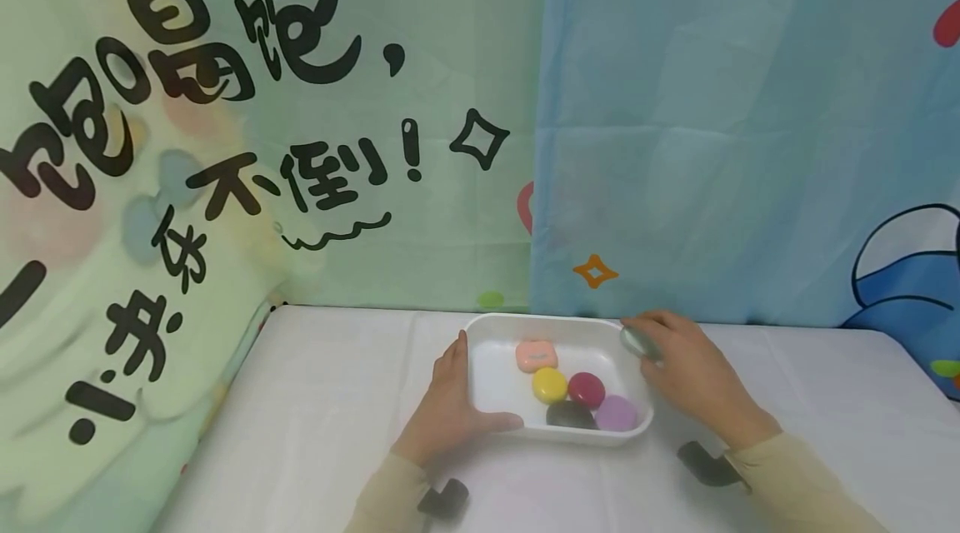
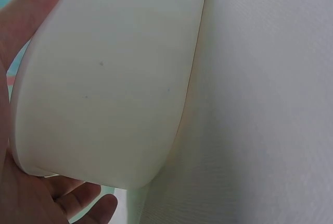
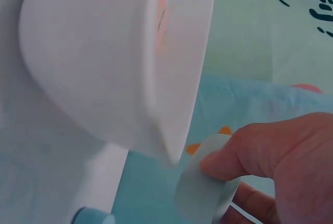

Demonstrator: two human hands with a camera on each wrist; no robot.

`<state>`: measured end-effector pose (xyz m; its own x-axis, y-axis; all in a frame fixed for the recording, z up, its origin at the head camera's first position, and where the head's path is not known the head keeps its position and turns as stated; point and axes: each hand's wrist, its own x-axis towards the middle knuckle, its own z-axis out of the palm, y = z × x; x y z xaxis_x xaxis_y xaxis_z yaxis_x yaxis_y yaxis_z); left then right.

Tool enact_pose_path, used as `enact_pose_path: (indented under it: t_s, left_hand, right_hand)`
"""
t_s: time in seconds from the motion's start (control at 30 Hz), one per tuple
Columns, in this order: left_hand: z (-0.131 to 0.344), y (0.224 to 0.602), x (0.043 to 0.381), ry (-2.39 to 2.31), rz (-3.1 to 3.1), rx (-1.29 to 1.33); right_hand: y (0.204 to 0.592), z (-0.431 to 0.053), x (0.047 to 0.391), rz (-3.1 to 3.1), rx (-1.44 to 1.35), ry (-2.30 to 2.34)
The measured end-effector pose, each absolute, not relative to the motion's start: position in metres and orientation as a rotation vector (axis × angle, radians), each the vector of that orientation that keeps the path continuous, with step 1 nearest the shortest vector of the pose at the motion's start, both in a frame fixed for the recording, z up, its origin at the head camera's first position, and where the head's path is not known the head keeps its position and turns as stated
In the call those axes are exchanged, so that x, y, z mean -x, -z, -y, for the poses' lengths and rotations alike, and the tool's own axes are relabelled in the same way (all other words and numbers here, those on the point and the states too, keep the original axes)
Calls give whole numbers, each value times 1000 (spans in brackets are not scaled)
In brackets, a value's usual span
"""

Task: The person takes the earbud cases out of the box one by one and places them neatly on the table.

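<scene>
A white tray (image 1: 495, 375) is on the table before me. My left hand (image 1: 450, 412) grips its left end, thumb over the near rim; in the left wrist view the fingers (image 2: 78, 200) curve round the tray's outer wall (image 2: 109, 78). At the right end, my right hand (image 1: 693, 371) pinches a pale green, smooth soap-like disc (image 1: 640, 343) by the rim. The right wrist view has the disc (image 3: 200, 182) between thumb and fingers, apart from the tray. Inside lie a peach bar (image 1: 536, 356), a yellow disc (image 1: 550, 386), a red one (image 1: 587, 390), a dark grey one (image 1: 570, 414) and a purple one (image 1: 617, 414).
White cloth (image 1: 300, 433) covers the table. Printed fabric walls (image 1: 420, 266) rise behind it and along the left side. Dark mounts (image 1: 444, 500) are by both wrists. A blue rounded object (image 3: 91, 216) shows at the right wrist view's bottom edge.
</scene>
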<state>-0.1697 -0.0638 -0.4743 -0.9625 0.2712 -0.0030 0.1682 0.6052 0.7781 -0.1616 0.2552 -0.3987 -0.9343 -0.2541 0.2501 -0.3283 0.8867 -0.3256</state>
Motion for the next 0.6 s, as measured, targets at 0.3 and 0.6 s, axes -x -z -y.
enact_pose_path:
  t_s: [0.3, 0.6]
  left_hand:
    - [63, 472, 168, -1287, -2712, -370]
    - [63, 473, 169, -1290, -2710, -372]
  right_hand:
    - [409, -279, 163, 2829, -443, -507]
    - [418, -304, 163, 2832, -404, -488]
